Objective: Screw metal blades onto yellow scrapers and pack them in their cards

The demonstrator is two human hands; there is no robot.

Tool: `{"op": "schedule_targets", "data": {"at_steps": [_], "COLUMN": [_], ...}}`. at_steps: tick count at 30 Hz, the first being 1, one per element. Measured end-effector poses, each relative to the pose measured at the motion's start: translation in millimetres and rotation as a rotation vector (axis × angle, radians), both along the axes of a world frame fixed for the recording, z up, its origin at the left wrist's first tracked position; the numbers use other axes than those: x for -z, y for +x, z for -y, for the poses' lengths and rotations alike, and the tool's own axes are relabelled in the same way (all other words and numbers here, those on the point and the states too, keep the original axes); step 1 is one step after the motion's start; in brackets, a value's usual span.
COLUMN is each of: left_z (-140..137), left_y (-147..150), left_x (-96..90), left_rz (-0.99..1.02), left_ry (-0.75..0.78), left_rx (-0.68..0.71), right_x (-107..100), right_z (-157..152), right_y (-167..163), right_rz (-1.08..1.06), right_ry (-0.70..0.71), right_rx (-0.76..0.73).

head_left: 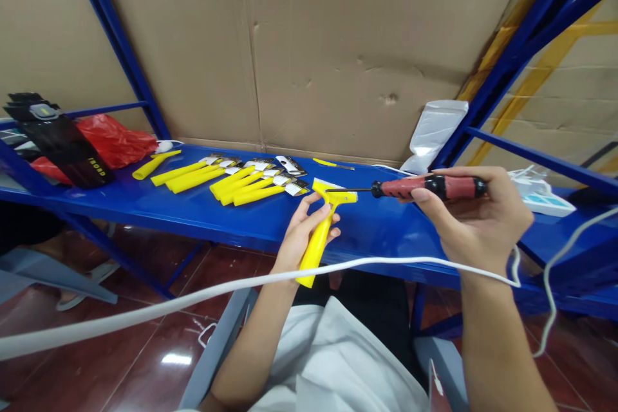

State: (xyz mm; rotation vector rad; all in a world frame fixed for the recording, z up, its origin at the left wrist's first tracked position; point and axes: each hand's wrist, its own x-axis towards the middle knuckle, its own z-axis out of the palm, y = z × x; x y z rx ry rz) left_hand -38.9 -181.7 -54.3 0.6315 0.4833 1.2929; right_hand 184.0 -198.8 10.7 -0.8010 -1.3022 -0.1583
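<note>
A yellow T-shaped scraper (316,244) is held by its neck in my left hand (304,232), fingers wrapped round it and head turned up. My right hand (483,219) grips a red-and-black screwdriver (405,189) by its handle. The screwdriver lies almost level, and its shaft reaches left to the scraper's head. Whether the tip sits in a screw is too small to tell. Left of my hands, several yellow scrapers (193,177) with black-and-white pieces at their heads lie in a row on the blue shelf table (193,211).
One yellow scraper (153,165) lies apart at the left, near a red plastic bag (118,141) and a black bottle-shaped object (72,148). A slim yellow tool (333,163) lies at the back. A white cable (203,299) crosses in front of me. Cardboard (313,45) stands behind.
</note>
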Motion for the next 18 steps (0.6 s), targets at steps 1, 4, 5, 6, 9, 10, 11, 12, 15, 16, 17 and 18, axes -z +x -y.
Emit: {"op": "schedule_targets", "data": {"at_steps": [1,4,5,6,9,10,11,12,15,16,17,18], "left_z": [0.4,0.6,0.3,-0.1,-1.3,-1.5,-1.6,-1.5,-0.9,-0.6,-0.4,-0.3], "left_y": [0.2,1.0,1.3,1.5,2.1,2.2,2.4,2.5,3.0,3.4,3.9,4.6], "left_x": [-0.4,-0.6,-0.4,-0.1,0.9,1.1,1.3,1.6,2.9,3.5,4.2,4.8], "left_rz": [-0.003,-0.008,-0.01,-0.014,-0.025,-0.027,-0.03,-0.035,-0.06,-0.072,-0.082,-0.09], "left_ry": [0.002,0.021,0.028,0.035,0.051,0.053,0.052,0.052,0.073,0.085,0.098,0.111], "left_rx": [-0.004,-0.001,0.0,0.001,-0.004,-0.007,-0.013,-0.017,-0.02,-0.018,-0.018,-0.024], "right_x": [0.4,1.6,1.8,2.0,2.1,2.0,1.9,1.8,1.5,1.3,1.0,0.5], "right_z": [0.2,2.9,4.5,6.3,11.0,12.0,12.7,12.9,12.8,13.0,13.5,14.4], "right_y": [2.4,8.1,9.1,9.7,10.2,10.7,11.5,12.8,17.8,19.0,19.6,19.4], "right_rz": [0.031,0.139,0.177,0.216,0.319,0.337,0.351,0.361,0.379,0.383,0.384,0.378], "right_ry": [0.015,0.074,0.091,0.101,0.114,0.109,0.107,0.107,0.125,0.137,0.142,0.137], "right_rx": [0.029,0.101,0.12,0.134,0.142,0.142,0.149,0.162,0.238,0.266,0.282,0.276]}}
